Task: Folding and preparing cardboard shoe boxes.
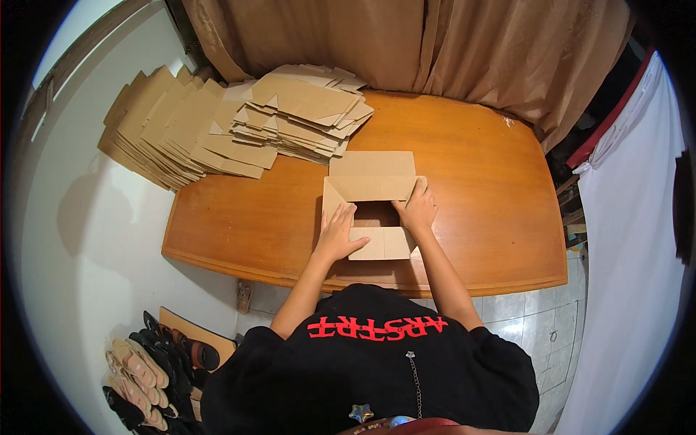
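A brown cardboard box [371,187] stands on the wooden table with its top partly open, its dark inside showing between the flaps. Its back flap is raised away from me, and its front flap [380,244] lies toward me. My left hand [337,233] holds the left side, fingers stretched along the flap and thumb over the front flap. My right hand [418,208] is closed on the right side, with fingers on the outside and the thumb at the opening's edge. The undersides of both hands are hidden.
Flattened cardboard boxes lie in a pile [304,109] and a leaning row [167,127] at the table's [493,210] far left. A brown curtain [326,43] hangs behind. Shoes [138,370] sit at the lower left, and a white cloth [623,239] hangs at the right.
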Available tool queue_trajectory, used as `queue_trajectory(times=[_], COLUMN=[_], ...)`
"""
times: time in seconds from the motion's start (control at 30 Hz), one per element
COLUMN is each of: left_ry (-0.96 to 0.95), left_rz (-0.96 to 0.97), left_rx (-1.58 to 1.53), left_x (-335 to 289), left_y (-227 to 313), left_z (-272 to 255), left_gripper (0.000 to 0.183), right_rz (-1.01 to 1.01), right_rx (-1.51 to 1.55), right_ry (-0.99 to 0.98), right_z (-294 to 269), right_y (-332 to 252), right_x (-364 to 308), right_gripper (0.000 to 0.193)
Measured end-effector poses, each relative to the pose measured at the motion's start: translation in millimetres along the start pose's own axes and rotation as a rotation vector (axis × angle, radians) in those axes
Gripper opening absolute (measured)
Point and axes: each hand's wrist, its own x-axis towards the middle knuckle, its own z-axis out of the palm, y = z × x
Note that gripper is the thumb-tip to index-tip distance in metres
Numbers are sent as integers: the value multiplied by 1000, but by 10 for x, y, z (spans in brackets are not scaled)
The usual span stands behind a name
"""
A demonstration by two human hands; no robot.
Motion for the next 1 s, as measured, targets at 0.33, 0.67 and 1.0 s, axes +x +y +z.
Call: queue_trajectory(times=[0.33,0.67,1.0], left_ry=[-268,360,376], left_rz=[-20,-384,-522], left_rx=[48,-234,-32], left_x=[-179,307,475], left_y=[-11,-2,100], left_z=[-365,-76,49], left_gripper=[81,58,65], right_rz=[90,115,-2], right_rx=[225,657,153], right_ry=[-138,-321,-115], right_z=[-22,189,89], right_y=[100,519,203], right_x=[131,382,77], right_gripper=[85,70,77])
